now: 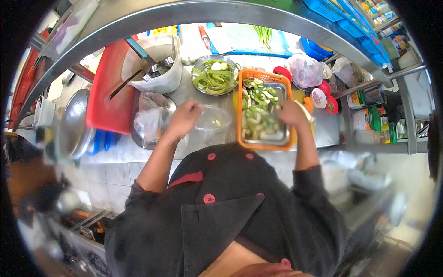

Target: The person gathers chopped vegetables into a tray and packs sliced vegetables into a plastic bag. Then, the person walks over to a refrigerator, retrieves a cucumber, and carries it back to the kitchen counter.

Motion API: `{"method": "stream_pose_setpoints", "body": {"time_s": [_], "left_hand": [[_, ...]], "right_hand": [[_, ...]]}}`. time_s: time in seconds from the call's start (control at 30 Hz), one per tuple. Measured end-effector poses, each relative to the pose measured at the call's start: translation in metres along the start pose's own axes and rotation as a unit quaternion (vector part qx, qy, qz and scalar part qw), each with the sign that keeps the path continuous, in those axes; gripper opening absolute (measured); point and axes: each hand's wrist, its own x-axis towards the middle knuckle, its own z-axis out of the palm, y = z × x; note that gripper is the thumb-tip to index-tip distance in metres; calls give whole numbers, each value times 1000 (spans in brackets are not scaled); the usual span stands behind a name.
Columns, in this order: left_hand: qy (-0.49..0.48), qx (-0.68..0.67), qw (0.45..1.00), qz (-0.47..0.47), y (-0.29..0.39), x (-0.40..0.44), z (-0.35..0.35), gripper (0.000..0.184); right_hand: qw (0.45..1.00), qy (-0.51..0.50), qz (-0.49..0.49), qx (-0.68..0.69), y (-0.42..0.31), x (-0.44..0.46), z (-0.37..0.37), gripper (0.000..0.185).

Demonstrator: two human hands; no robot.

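Note:
My left hand is closed, its fingertips pinching the near-left rim of a clear plastic container with a few pale bits inside. My right hand reaches over the right side of an orange plastic basket. Its fingertips are smeared by motion, and what they hold, if anything, does not show. Within the basket sits a metal tray with chopped green vegetable pieces, some blurred. Behind the two hands, a round metal bowl holds long green peelings and a pale piece.
At left stand a white bucket with utensils, a red tub and a plastic bag. Red bowls and a bagged item lie right. A knife and blue board are behind; a metal shelf bar crosses overhead.

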Motion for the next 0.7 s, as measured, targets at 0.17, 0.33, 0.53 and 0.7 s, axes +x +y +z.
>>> {"method": "stream_pose_setpoints", "body": {"time_s": [0.17,0.33,0.53,0.7], "left_hand": [[-6,23,1000,5,13,-1,4,26],[1,69,995,72,18,-2,3,31],[-14,67,997,39,30,0,6,29],[-31,69,996,40,39,4,18,28]], "right_hand": [[989,-26,139,37,-25,21,15,33],[988,4,150,18,-21,19,28,32],[820,44,1,570,-87,-31,-37,27],[895,77,-189,397,-171,-35,-39,29]]}}
